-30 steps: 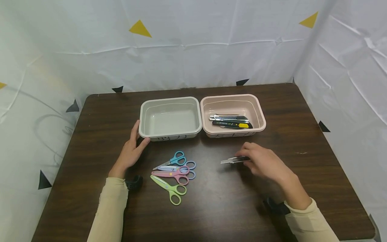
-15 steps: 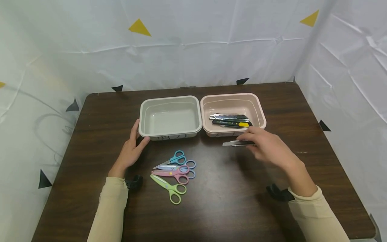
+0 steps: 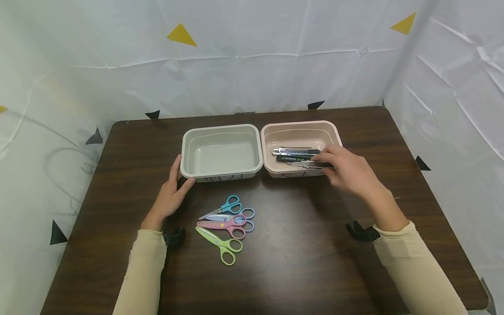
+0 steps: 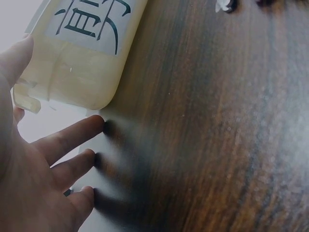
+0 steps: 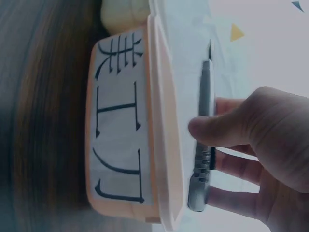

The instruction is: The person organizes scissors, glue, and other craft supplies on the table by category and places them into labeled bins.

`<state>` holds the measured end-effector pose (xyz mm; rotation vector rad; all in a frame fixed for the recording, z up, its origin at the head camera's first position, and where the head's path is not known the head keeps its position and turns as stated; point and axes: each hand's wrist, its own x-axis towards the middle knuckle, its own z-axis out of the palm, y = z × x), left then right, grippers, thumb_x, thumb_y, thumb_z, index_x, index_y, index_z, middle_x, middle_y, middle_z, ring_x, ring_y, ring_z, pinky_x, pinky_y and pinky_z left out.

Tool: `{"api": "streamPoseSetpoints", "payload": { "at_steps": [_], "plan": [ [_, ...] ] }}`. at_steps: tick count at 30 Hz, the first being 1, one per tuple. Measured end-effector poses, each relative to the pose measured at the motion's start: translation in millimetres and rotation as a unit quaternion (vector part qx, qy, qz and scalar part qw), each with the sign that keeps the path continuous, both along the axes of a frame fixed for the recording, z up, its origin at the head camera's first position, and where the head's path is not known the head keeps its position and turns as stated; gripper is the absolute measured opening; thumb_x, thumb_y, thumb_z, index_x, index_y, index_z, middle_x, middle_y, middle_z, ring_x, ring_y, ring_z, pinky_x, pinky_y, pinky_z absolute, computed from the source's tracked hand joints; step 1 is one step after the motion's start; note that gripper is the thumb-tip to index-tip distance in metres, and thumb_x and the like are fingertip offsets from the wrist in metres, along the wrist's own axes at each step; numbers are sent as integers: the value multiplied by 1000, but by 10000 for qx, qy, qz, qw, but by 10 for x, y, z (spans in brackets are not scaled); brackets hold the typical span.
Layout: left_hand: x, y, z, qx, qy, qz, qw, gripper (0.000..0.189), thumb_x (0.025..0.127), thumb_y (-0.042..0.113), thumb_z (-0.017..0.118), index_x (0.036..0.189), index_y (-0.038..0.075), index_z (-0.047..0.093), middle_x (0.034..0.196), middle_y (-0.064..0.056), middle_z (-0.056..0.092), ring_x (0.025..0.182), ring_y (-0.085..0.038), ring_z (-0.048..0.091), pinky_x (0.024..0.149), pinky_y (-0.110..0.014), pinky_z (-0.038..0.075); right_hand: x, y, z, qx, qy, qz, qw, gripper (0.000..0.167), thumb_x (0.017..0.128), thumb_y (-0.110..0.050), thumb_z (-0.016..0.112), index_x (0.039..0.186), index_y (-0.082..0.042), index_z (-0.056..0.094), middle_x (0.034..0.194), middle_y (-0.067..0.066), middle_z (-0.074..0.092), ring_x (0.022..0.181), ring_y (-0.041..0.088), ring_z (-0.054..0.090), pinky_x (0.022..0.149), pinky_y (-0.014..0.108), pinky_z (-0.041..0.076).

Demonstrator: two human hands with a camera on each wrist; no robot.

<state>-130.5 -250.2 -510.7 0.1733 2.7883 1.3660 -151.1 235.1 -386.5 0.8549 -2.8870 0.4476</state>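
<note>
My right hand [image 3: 352,173] pinches a grey utility knife [image 5: 205,96] between thumb and fingers. It holds the knife over the front side of the pink bin [image 3: 295,134], with the blade pointing left. In that bin lie a silver-and-black utility knife [image 3: 293,151] and a black one [image 3: 286,159], partly hidden by the held knife and hand. My left hand [image 3: 169,197] rests against the left front corner of the grey-white bin [image 3: 220,153], fingers spread. In the left wrist view the thumb is at this bin's [image 4: 79,79] rim.
Several pairs of scissors lie in front of the grey-white bin: teal [image 3: 232,204], lavender [image 3: 214,218], pink [image 3: 212,225] and green [image 3: 226,250]. The bins stand side by side on the dark wooden table [image 3: 291,262]. White sheeting [image 3: 252,83] surrounds its back and sides.
My right hand has carried the grey utility knife away from the person, from above the table to over the pink bin. The left hand has stayed at its corner.
</note>
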Motion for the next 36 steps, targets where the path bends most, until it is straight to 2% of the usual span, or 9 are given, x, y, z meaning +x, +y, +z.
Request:
{"api": "streamPoseSetpoints", "payload": {
  "at_steps": [4, 8, 12, 16, 24, 31, 36],
  "plan": [
    [5, -10, 4, -20, -34, 17, 10000, 80, 99, 46, 55, 154, 49, -2, 158, -8, 29, 143, -34, 29, 102, -72, 23, -137, -21, -6, 133, 25, -210, 9997, 34, 86, -5, 71, 118, -16, 71, 109, -2, 61, 81, 18, 59, 60, 45, 47],
    [7, -11, 7, -39, -37, 23, 10000, 79, 99, 46, 55, 153, 51, -2, 158, -8, 29, 143, -34, 29, 102, -72, 23, -277, -51, -4, 204, -182, -294, 9992, 35, 87, -7, 69, 120, -16, 70, 112, 0, 62, 84, 20, 59, 63, 46, 48],
    [12, -11, 12, -48, 4, -4, 10000, 79, 99, 44, 55, 155, 47, -1, 158, -9, 30, 142, -35, 30, 102, -73, 22, -403, -83, -18, 241, -452, -349, 9981, 34, 89, -9, 67, 122, -16, 69, 117, 4, 62, 90, 23, 60, 69, 49, 48],
    [14, -2, 21, -45, 20, -2, 10000, 79, 99, 44, 55, 156, 43, 0, 157, -9, 30, 142, -36, 30, 102, -73, 22, -511, -111, -79, 272, -632, -451, 9966, 34, 90, -10, 65, 124, -16, 68, 119, 6, 60, 93, 25, 59, 72, 51, 48],
    [8, -5, 25, -46, -23, 15, 10000, 78, 99, 45, 55, 153, 52, -2, 157, -9, 30, 142, -37, 29, 103, -72, 22, -693, -160, -243, 169, -1076, -557, 9925, 32, 89, -9, 65, 120, -13, 70, 124, 10, 60, 111, 27, 55, 82, 57, 45],
    [6, -6, 6, -73, -45, 37, 10000, 78, 99, 47, 54, 154, 50, -1, 155, -9, 36, 140, -37, 33, 103, -70, 25, -855, -186, -426, 237, -1289, -268, 9910, 31, 85, -2, 65, 115, -8, 73, 111, 9, 70, 94, 24, 59, 79, 49, 48],
    [6, -5, 1, -85, -87, 67, 9999, 78, 99, 48, 54, 155, 46, 0, 155, -9, 35, 141, -37, 33, 103, -70, 25, -899, -211, -479, 358, -1342, -355, 9897, 31, 85, -2, 65, 114, -8, 73, 109, 8, 71, 92, 24, 57, 80, 44, 47]
  ]
}}
